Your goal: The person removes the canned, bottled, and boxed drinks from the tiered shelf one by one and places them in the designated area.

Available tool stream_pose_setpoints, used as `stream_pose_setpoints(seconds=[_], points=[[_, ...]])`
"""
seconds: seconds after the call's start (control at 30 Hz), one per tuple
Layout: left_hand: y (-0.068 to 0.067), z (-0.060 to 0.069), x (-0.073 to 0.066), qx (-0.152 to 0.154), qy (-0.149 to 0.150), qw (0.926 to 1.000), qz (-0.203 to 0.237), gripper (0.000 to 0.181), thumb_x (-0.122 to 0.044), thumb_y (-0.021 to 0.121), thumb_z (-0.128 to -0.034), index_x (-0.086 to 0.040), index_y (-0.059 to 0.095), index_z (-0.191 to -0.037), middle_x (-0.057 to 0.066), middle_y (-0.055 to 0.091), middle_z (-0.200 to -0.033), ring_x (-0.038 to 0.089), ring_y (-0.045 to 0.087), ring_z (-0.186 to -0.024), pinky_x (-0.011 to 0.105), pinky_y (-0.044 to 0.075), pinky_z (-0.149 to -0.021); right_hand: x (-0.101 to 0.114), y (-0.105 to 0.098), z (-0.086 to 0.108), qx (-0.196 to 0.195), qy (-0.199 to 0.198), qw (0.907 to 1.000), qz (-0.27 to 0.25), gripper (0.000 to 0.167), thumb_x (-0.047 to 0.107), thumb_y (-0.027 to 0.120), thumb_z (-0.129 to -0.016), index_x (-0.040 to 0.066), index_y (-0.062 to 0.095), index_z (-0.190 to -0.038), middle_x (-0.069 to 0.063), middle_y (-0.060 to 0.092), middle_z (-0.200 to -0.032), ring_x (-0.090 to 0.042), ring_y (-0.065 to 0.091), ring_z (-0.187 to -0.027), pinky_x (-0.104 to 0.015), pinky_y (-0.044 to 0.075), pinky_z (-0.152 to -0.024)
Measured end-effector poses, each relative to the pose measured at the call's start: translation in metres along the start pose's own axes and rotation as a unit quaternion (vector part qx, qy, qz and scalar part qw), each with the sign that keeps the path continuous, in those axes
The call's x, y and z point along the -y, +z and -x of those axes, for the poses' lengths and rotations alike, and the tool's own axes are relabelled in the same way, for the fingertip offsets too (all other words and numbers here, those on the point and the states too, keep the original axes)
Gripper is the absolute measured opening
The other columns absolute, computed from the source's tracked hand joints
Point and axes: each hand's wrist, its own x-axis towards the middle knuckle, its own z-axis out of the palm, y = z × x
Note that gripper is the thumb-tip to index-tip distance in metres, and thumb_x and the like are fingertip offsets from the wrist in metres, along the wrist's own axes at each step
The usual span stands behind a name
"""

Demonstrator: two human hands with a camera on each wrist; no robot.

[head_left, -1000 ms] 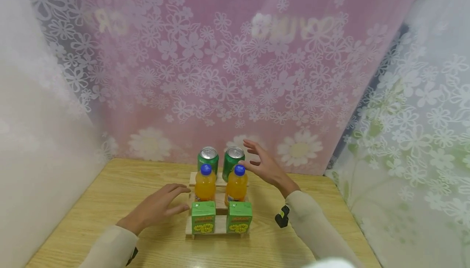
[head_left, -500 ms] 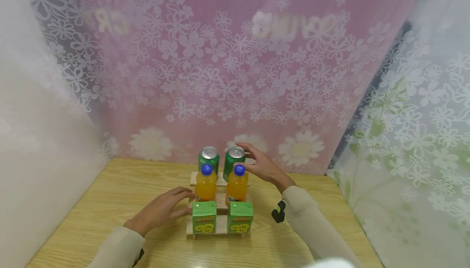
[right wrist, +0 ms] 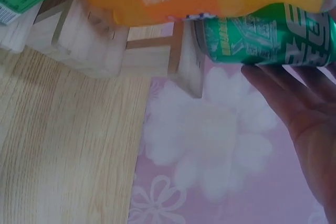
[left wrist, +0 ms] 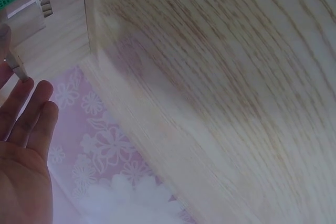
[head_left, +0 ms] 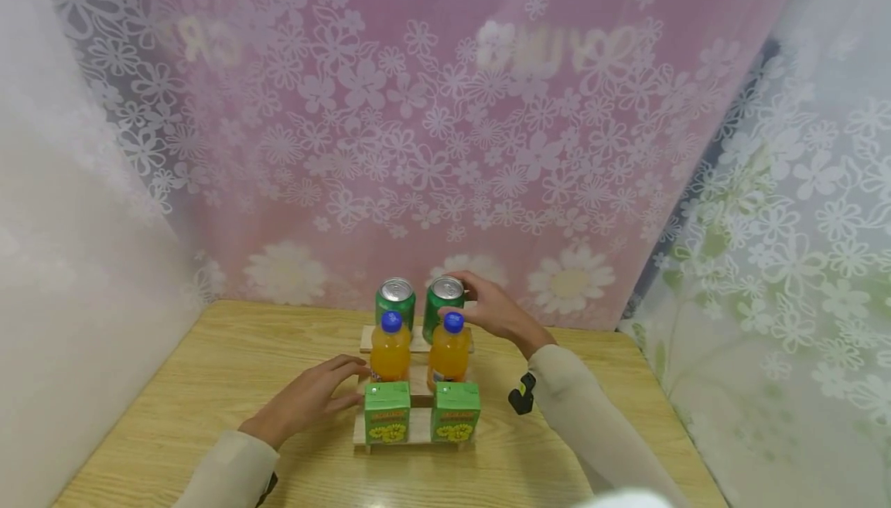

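In the head view, my right hand [head_left: 497,308] curls round the right green soda can [head_left: 433,318] on the top step of a small wooden tiered stand [head_left: 420,437]. Its thumb is on the near side and its fingers reach behind. The right wrist view shows the fingers against this can's side. A matching can [head_left: 396,303] stands to its left. On the middle step are two orange drink bottles [head_left: 390,353] with blue caps; two green juice cartons [head_left: 387,414] stand on the lowest. My left hand [head_left: 306,398] touches the stand's left side with relaxed, extended fingers.
The stand rests on a wood-grain table [head_left: 209,369]. A pink flowered curtain [head_left: 418,144] hangs behind the table's back edge, close behind the cans. Pale walls flank the left and right sides.
My right hand has moved left onto the right can and its fingers have closed round it. My left hand has moved slightly right, up to the stand's side. The drinks have stayed in place.
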Motion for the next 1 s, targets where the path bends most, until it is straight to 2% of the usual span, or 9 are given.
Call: stream_pose_setpoints(seconds=[0.23, 0.5, 0.63, 1.0], points=[[0.001, -0.001, -0.001, -0.003, 0.004, 1.0, 0.008, 0.035, -0.035, 0.071, -0.1079, -0.018, 0.069, -0.138, 0.005, 0.067, -0.149, 0.03, 0.069, -0.133, 0.049, 0.062, -0.108, -0.001, 0.001, 0.002, -0.045, -0.003, 0.9987, 0.024, 0.064, 0.031, 0.083, -0.1, 0.01, 0.054, -0.154, -0.013, 0.069, -0.143, -0.037, 0.071, -0.129, -0.051, 0.064, -0.106], [0.0, 0.0, -0.002, -0.006, 0.0, 1.0, 0.003, 0.034, -0.032, 0.073, -0.1062, -0.017, 0.07, -0.137, 0.006, 0.068, -0.148, 0.031, 0.069, -0.132, 0.049, 0.062, -0.107, -0.003, -0.017, 0.015, -0.086, -0.005, 0.9955, 0.04, 0.063, 0.031, 0.083, -0.1, 0.007, 0.056, -0.152, -0.017, 0.068, -0.14, -0.039, 0.072, -0.124, -0.052, 0.065, -0.101], [0.001, 0.001, -0.001, -0.015, 0.007, 0.9999, 0.0, 0.036, -0.03, 0.075, -0.1053, -0.017, 0.07, -0.138, 0.006, 0.068, -0.147, 0.031, 0.069, -0.132, 0.049, 0.062, -0.107, -0.007, -0.029, 0.026, -0.111, -0.011, 0.9914, 0.068, 0.061, 0.03, 0.084, -0.099, 0.005, 0.06, -0.149, -0.019, 0.071, -0.137, -0.039, 0.075, -0.12, -0.053, 0.066, -0.099], [0.001, 0.001, -0.004, -0.017, 0.014, 0.9998, -0.005, 0.035, -0.027, 0.076, -0.1045, -0.016, 0.071, -0.137, 0.005, 0.068, -0.146, 0.031, 0.07, -0.131, 0.048, 0.063, -0.106, -0.042, -0.055, 0.062, -0.141, 0.021, 0.9848, 0.1, 0.061, 0.03, 0.084, -0.099, 0.005, 0.059, -0.149, -0.02, 0.07, -0.136, -0.042, 0.075, -0.118, -0.054, 0.067, -0.096]])
